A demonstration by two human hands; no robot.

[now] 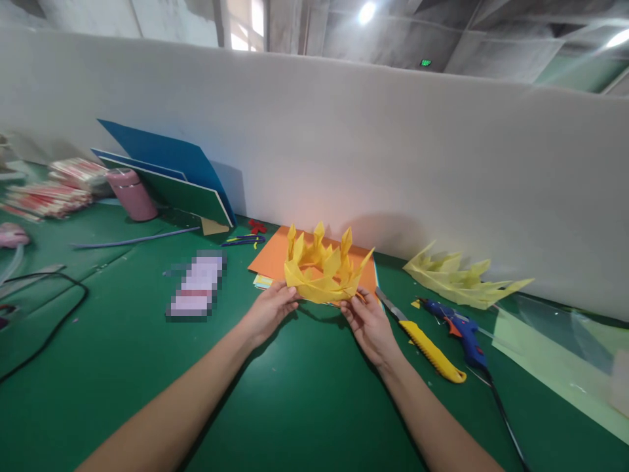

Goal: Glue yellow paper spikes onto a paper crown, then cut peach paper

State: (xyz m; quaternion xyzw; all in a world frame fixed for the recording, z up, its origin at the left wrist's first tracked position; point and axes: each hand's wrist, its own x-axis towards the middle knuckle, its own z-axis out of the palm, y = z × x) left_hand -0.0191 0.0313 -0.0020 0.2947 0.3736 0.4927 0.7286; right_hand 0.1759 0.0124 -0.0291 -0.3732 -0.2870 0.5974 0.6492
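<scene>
A folded yellow paper crown (322, 288), closed into a ring with pointed tips, is held upright over the green table. My left hand (272, 308) pinches its lower left edge between thumb and fingers. At the lower right edge, my right hand (368, 321) grips it the same way. Behind and beneath the crown lies a stack of paper with an orange sheet (269, 257) on top. A second, paler yellow paper crown (457, 280) rests flat-looking against the wall at the right.
Right of my hands lie a yellow-handled knife (432, 351) and a blue glue gun (464, 334) with its cord, beside pale green paper (550, 367). Leftward are a blurred-out purple rectangle (199, 282), a pink bottle (132, 195), leaning boards (181, 190) and a black cable (61, 321). A white partition (393, 151) stands behind.
</scene>
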